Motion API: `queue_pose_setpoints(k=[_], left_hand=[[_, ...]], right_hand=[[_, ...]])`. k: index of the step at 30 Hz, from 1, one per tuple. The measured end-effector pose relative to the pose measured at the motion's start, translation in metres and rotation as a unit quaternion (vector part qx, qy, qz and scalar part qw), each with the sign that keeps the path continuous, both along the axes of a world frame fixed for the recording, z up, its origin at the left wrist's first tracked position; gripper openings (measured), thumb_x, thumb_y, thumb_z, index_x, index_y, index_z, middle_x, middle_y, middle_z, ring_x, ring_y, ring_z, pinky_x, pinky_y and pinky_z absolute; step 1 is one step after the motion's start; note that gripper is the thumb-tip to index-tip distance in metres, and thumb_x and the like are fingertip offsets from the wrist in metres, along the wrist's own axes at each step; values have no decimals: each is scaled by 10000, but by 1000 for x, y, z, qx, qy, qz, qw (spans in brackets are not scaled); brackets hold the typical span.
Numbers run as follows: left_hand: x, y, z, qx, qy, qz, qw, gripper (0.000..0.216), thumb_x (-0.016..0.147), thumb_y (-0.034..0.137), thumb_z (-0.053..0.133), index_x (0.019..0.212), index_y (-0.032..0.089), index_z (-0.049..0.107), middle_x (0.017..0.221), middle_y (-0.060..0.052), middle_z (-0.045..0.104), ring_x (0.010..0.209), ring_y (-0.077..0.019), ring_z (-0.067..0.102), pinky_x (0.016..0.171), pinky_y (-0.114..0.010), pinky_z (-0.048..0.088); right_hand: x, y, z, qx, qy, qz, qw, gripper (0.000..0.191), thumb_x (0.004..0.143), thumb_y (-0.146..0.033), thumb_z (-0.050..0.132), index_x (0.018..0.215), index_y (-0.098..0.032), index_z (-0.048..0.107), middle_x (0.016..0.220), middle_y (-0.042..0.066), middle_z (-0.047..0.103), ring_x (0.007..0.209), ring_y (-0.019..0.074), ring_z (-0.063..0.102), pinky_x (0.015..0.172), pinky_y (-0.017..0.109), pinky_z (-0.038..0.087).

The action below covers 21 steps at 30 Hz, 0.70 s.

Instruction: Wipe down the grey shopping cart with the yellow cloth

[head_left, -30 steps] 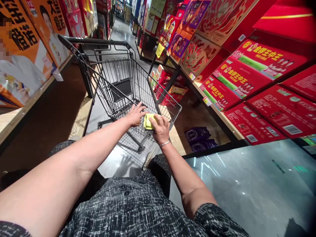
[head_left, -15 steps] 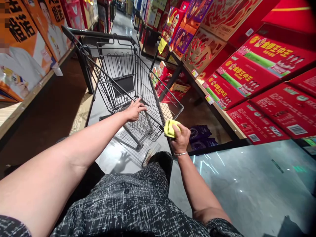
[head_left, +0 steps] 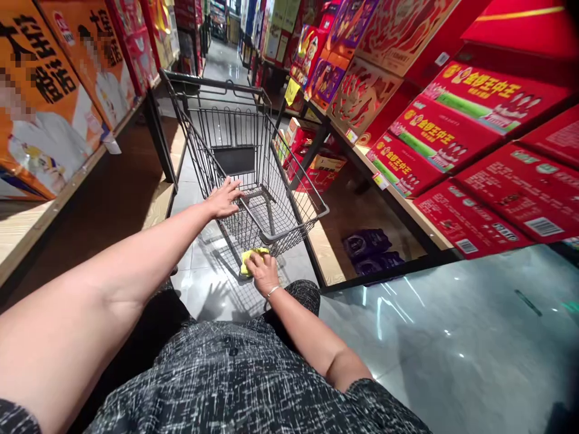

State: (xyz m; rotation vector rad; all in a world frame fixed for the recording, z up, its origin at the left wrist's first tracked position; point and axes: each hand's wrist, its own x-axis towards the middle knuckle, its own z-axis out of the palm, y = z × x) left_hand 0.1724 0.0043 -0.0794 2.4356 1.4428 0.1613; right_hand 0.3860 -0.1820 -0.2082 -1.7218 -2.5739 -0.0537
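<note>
A black wire shopping cart (head_left: 234, 160) stands in front of me, its near corner close to my body. My left hand (head_left: 225, 199) lies on the cart's near left rim, fingers spread and stretched out. In my right hand (head_left: 265, 274) is a folded yellow cloth (head_left: 247, 264), held just below the near rim, at the outer side of the cart. I cannot tell whether the cloth touches the wires. A thin bracelet (head_left: 273, 292) circles my right wrist.
Stacked red boxes (head_left: 434, 129) fill the right shelf, with purple packs (head_left: 368, 247) on its lower board. Large orange boxes (head_left: 45, 96) line the left shelf. A yellow tag (head_left: 292, 91) sticks out on the right. Shiny floor (head_left: 434, 337) runs along the aisle.
My right hand has moved left and down with the yellow cloth, from beside the cart's right corner to its near side. The left hand has shifted left, and the cart has turned slightly.
</note>
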Motion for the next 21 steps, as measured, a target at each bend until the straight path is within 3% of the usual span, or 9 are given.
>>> queue_pose_setpoints(k=[2,4,6,8,13,18,21], left_hand=[[-3,-12,0,3,-8,-1,1000,524,954,338,481,1468,237,497,1718,-79,134,1583,-361,9,1190,-716,158],[-3,-28,-3,26,-30,-31,999,474,983,356,443,1437,255,537,1690,-59,252,1586,-338,40,1204,-710,88],[-1,-45,-10,43,-60,-79,994,440,988,340,434,1400,276,574,1630,-37,390,1584,-309,93,1226,-675,53],[1,-59,-18,42,-81,-117,989,435,980,326,439,1387,286,588,1570,-33,474,1574,-289,157,1246,-621,112],[-8,-69,-34,55,-117,-123,984,405,975,412,457,1294,232,629,1546,-71,486,1560,-293,203,1199,-528,328],[-27,-61,-32,47,-151,-134,978,366,984,446,488,1183,201,673,1523,-86,507,1564,-292,183,1255,-493,247],[-34,-59,-28,15,-166,-139,976,400,975,519,519,1167,211,687,1548,-76,483,1571,-300,156,1273,-490,199]], right_hand=[[-5,0,31,19,30,47,998,453,947,-221,559,1369,-375,620,1423,32,576,1163,263,429,911,385,403],[-8,2,64,63,62,64,994,523,899,-220,614,1397,-381,604,1437,27,560,1220,278,401,980,396,392],[-8,10,91,109,81,50,990,566,877,-205,616,1415,-378,598,1478,25,530,1265,298,378,1021,419,374],[-6,22,106,124,80,22,989,586,856,-159,601,1403,-367,613,1498,23,522,1282,306,377,996,423,381],[33,58,108,97,45,-20,994,648,786,-51,579,1370,-325,640,1430,45,597,1225,282,425,890,386,397],[121,84,107,166,41,-152,974,621,726,-6,545,1250,-295,714,1336,94,633,1148,290,423,842,402,406],[145,91,98,248,109,-225,936,585,737,-36,499,1212,-292,726,1304,105,603,1107,286,415,863,444,427]])
